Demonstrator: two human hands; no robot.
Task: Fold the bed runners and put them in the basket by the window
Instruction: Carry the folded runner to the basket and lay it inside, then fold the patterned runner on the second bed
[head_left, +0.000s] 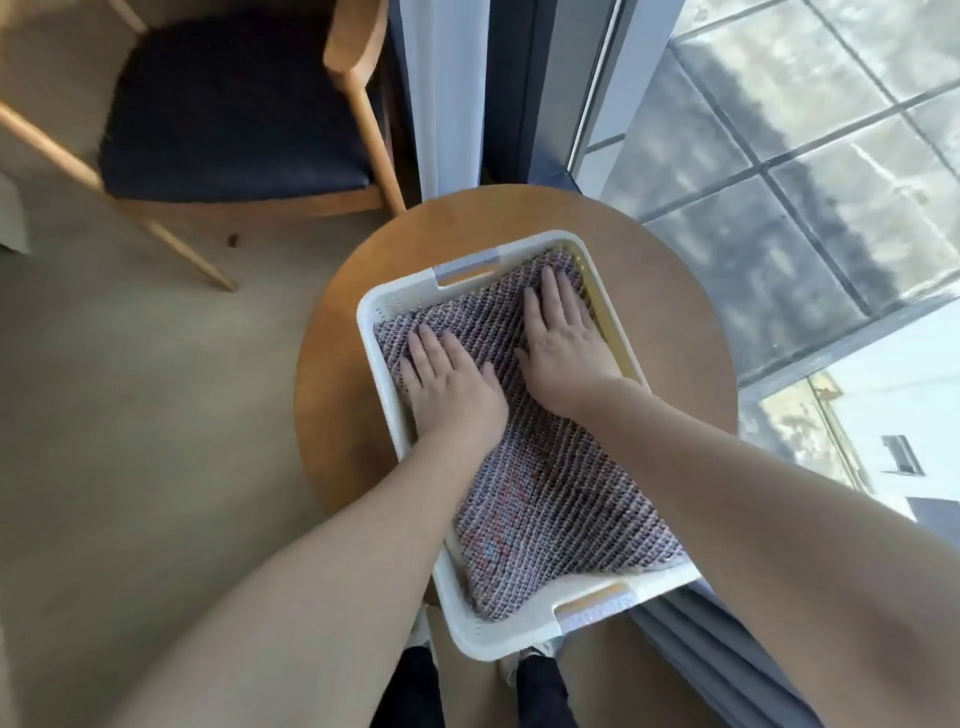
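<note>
A folded bed runner (550, 499), woven in purple, grey and pink, lies inside a white plastic basket (384, 353) and fills most of it. The basket stands on a round wooden table (332, 415) beside a tall window. My left hand (449, 384) lies flat, palm down, on the far left part of the runner. My right hand (563, 345) presses flat on the far right part, its fingers reaching toward the basket's far wall. Both hands have their fingers spread and hold nothing.
A wooden chair (234, 109) with a dark seat stands at the upper left on a beige floor. The window (810, 171) runs along the right. A grey curtain (717, 654) hangs below the table's near right edge. White curtain fabric hangs behind the table.
</note>
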